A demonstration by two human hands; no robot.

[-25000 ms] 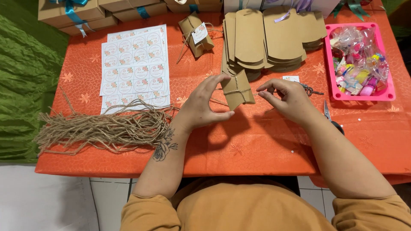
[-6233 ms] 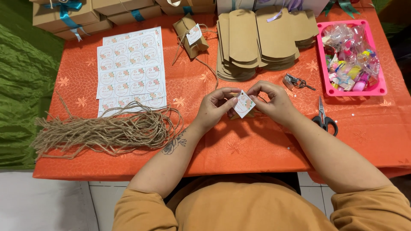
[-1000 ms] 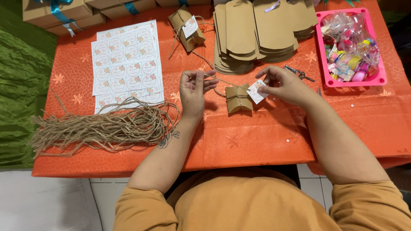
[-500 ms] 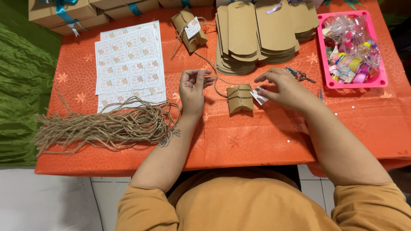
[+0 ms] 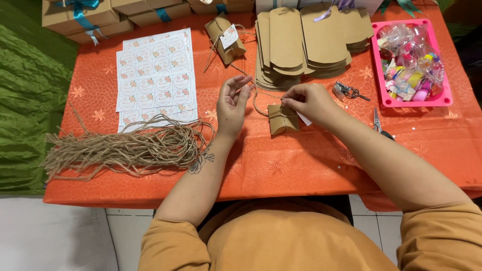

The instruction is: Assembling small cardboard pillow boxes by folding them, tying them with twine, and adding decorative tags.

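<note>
Twine (image 5: 253, 98) runs from the left hand (image 5: 232, 103) to a small brown pillow box (image 5: 282, 118) lying on the orange desk (image 5: 301, 160), just in front of the person; left hand is half open, thumb and fingertips pinching the twine's free end above the cloth; right hand (image 5: 311, 102) sits at the box's top edge, fingers closed in a pinch on the twine where it crosses the box, w/ a small white tag (image 5: 303, 119) peeking out under it; box is already wrapped w/ twine, lying flat btwn the two hands. Beyond it, a stack of flat brown box blanks (image 5: 301, 42); left of that, one finished box with tag (image 5: 226, 37), tied; sticker sheets (image 5: 155, 75) lie further left, and a loose bundle of cut twine (image 5: 125, 150) lies near the front-left edge, touching the sheets' lower corner. Right side: pink tray (image 5: 381, 75) full of small wrapped bits; keys (image 5: 346, 91) just beside it; scissors (image 5: 379, 125) near the right forearm. Far-left corner: brown gift boxes with blue ribbon (image 5: 80, 15). Green cloth (image 5: 30, 100) hangs left of the desk.
</note>
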